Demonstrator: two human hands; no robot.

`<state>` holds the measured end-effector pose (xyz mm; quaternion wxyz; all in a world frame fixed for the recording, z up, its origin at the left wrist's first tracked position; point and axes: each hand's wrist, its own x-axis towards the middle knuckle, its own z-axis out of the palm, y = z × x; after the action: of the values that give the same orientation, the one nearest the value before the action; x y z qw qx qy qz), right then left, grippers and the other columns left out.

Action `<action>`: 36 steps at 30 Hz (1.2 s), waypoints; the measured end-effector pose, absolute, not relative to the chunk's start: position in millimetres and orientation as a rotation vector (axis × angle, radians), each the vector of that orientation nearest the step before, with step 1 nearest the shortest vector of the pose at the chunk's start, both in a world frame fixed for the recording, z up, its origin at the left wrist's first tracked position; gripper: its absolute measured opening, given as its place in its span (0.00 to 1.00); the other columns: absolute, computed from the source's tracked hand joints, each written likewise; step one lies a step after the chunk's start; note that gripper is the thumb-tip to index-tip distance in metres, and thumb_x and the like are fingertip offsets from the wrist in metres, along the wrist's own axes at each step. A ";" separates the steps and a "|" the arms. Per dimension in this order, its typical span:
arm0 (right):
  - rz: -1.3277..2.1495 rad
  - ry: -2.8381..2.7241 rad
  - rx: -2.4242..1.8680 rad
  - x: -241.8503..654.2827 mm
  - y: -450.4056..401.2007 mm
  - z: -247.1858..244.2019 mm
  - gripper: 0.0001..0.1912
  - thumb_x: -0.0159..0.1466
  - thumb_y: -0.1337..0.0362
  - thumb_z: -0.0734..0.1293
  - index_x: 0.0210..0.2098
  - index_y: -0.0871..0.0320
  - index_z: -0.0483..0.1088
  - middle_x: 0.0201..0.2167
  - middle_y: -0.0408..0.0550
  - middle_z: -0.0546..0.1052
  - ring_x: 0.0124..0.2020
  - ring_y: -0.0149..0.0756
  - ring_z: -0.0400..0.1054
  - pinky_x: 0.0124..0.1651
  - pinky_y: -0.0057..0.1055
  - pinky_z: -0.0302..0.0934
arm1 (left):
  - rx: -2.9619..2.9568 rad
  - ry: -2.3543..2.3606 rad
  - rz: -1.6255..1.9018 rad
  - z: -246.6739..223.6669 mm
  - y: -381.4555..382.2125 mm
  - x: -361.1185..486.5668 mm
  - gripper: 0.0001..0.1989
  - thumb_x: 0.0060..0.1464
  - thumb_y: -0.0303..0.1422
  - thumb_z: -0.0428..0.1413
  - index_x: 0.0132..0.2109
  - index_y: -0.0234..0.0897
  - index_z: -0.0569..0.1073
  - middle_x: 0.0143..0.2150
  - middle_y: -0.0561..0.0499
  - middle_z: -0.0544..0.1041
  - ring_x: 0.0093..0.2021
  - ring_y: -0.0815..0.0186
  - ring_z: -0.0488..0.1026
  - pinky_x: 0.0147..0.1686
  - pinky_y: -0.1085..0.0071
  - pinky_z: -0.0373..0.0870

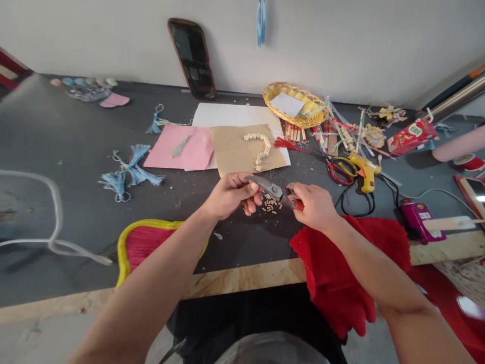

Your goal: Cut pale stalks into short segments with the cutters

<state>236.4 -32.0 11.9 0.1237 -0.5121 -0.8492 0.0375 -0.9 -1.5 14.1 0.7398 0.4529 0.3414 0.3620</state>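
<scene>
In my right hand point(312, 205) is a pair of scissors point(271, 186) with dark metal blades and reddish handles, its fingers closed around the handles. The blades point left, and their tip reaches the thumb and fingers of my left hand point(237, 194). That hand is closed in a pinch at the blade end; anything small between its fingers is hidden. Below the scissors, several short pale cut pieces point(270, 205) lie scattered on the dark table. Just beyond, a curved row of small cream pieces point(263, 146) rests on brown paper point(231, 146).
Pink paper point(162, 151) and blue tassels point(131, 169) lie to the left. Behind stand a phone point(193, 58) and a wicker basket point(320, 119). A yellow glue gun point(366, 172), a purple box point(417, 217) and red cloth point(352, 242) are on the right.
</scene>
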 end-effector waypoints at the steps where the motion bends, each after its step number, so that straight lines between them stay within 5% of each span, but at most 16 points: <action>1: 0.084 -2.467 -1.471 235.7 -32.6 12.1 0.12 0.64 0.66 0.60 0.46 0.55 0.70 0.40 0.49 0.80 0.35 0.39 0.72 0.37 0.34 0.58 | 0.995 0.735 0.786 13.6 -1.8 -0.6 0.17 0.45 0.42 0.67 0.30 0.33 0.72 0.22 0.51 0.77 0.15 0.72 0.70 0.14 0.78 0.69; 9: 0.063 -2.186 -1.645 252.9 -14.7 -1.2 0.17 0.62 0.62 0.66 0.51 0.55 0.68 0.50 0.51 0.78 0.45 0.45 0.74 0.43 0.38 0.66 | 0.995 0.789 0.769 10.6 0.2 2.5 0.18 0.48 0.43 0.66 0.33 0.32 0.72 0.24 0.51 0.78 0.18 0.72 0.73 0.17 0.78 0.71; 22: 0.078 -2.012 -2.006 278.0 2.3 -1.0 0.35 0.59 0.50 0.70 0.61 0.54 0.58 0.50 0.56 0.77 0.50 0.54 0.72 0.43 0.45 0.67 | 0.989 0.796 0.800 4.0 2.4 3.3 0.17 0.50 0.41 0.65 0.34 0.32 0.70 0.26 0.52 0.79 0.21 0.73 0.73 0.20 0.78 0.71; 28: -0.160 -2.094 -1.764 280.8 1.3 -4.2 0.23 0.62 0.51 0.67 0.52 0.57 0.69 0.51 0.59 0.73 0.54 0.56 0.65 0.53 0.54 0.62 | 0.961 0.741 0.820 0.3 5.4 5.3 0.15 0.51 0.39 0.65 0.33 0.32 0.70 0.26 0.52 0.78 0.20 0.73 0.73 0.19 0.79 0.70; 36: -0.017 -2.173 -1.067 208.5 2.4 49.2 0.11 0.68 0.66 0.59 0.47 0.54 0.70 0.43 0.51 0.77 0.43 0.39 0.74 0.49 0.39 0.70 | 0.895 0.702 0.881 1.4 9.5 7.8 0.08 0.58 0.31 0.58 0.33 0.33 0.68 0.26 0.51 0.78 0.20 0.74 0.73 0.20 0.78 0.68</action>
<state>208.5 2.4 49.2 0.3524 -0.4125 -0.8400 -0.0064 7.8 9.5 1.4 0.7521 0.4100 0.3215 0.4036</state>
